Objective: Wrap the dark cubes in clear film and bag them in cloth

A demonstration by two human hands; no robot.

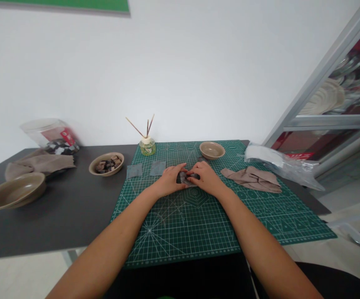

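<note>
While both hands are at one small grey piece (184,178) mid-mat, grip details are hard to read. Left hand (169,179): half-open C, thumb near side, fingers far side, piece in the gap; can't tell if it's clamped. Right hand (207,177): curled, thumb and fingertips close together at the piece's right side; can't confirm a pinch. Piece sits low over the green mat (180,236), partly hidden by fingers. Progress: looks mid-job on this one, my read, nothing finished there. Two thin grey sheets (134,170) lie flat on the mat left of the hands, apart from each other, untouched. Cubes (108,165), brown and dark, are in the left bowl (96,171), so stock likely remains. Total count left: can't tell. Cloth (254,179) lies crumpled right of the right hand.
</note>
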